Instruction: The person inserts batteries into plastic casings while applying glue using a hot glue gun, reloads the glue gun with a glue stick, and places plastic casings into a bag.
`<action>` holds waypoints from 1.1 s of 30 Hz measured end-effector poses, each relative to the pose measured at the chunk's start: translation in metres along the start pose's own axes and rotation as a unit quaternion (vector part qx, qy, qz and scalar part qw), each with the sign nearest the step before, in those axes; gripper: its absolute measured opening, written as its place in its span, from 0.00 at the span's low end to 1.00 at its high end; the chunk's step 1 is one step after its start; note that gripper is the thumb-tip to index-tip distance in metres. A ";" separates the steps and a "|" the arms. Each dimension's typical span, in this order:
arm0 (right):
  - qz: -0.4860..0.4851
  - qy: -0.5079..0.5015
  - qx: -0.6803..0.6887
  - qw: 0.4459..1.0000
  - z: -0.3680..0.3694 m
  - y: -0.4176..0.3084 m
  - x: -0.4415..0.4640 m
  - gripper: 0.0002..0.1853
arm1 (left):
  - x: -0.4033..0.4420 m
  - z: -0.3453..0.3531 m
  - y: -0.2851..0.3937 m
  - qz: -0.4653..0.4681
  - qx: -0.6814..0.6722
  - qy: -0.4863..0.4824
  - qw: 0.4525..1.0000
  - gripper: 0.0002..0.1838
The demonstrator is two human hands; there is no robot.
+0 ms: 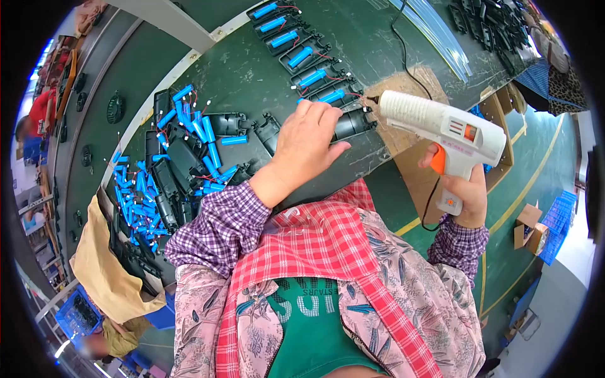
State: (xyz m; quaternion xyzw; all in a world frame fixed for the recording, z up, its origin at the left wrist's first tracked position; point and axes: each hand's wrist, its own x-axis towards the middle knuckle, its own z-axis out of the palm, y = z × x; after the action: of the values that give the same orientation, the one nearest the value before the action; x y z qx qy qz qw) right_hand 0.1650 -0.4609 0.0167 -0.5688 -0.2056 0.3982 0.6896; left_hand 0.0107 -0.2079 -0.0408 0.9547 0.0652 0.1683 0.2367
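Note:
My right hand [464, 189] is wrapped round the handle of a white glue gun [450, 126] with an orange trigger. The gun's dark nozzle points left, at the end of a black plastic shell [353, 124]. My left hand [307, 135] lies over that shell and a blue cylindrical cell, its fingers bent; what its fingertips hold is hidden. Beyond it, a row of black shells with blue cells [300, 57] and thin red wires runs up the table. Another black shell [268, 131] lies just left of my left hand.
Loose blue cells [135, 195] and black shells [167, 183] are piled at the left. A cardboard piece [403, 82] lies under the nozzle. Clear glue sticks [435, 31] and black parts [491, 25] are at the upper right. A person [120, 334] is at the lower left.

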 end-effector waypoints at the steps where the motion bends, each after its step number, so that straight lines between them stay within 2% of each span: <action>1: 0.000 -0.001 0.000 1.000 0.000 -0.001 -0.002 0.40 | 0.000 0.002 -0.001 -0.001 0.000 0.001 1.000 0.28; 7: 0.059 0.007 -0.029 0.998 0.004 -0.002 -0.002 0.41 | 0.006 0.010 -0.005 -0.037 -0.004 0.002 0.999 0.26; 13: 0.042 -0.012 -0.034 0.998 0.010 0.001 0.009 0.40 | 0.015 0.012 -0.013 -0.039 0.009 0.026 0.999 0.26; 19: 0.077 0.010 -0.086 0.993 0.020 -0.007 0.020 0.35 | 0.022 0.008 -0.009 -0.064 0.007 0.045 0.997 0.29; 21: 0.117 -0.026 -0.138 0.983 0.018 -0.007 0.026 0.32 | 0.022 0.009 -0.010 -0.061 0.006 0.043 0.997 0.31; 25: 0.137 -0.067 -0.152 0.977 0.021 -0.006 0.033 0.29 | 0.022 0.010 -0.012 -0.065 -0.001 0.043 0.997 0.34; 29: 0.157 -0.024 -0.169 0.973 0.021 -0.010 0.032 0.28 | 0.021 0.009 -0.012 -0.062 -0.002 0.043 0.997 0.35; 33: 0.150 0.027 -0.168 0.974 0.023 -0.013 0.029 0.28 | 0.018 -0.008 -0.016 -0.062 -0.029 0.081 0.994 0.26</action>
State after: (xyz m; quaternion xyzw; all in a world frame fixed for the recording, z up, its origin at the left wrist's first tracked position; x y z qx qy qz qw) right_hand 0.1699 -0.4247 0.0303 -0.7114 -0.1629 0.4411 0.5222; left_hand 0.0242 -0.1863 -0.0366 0.9249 0.1380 0.2321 0.2677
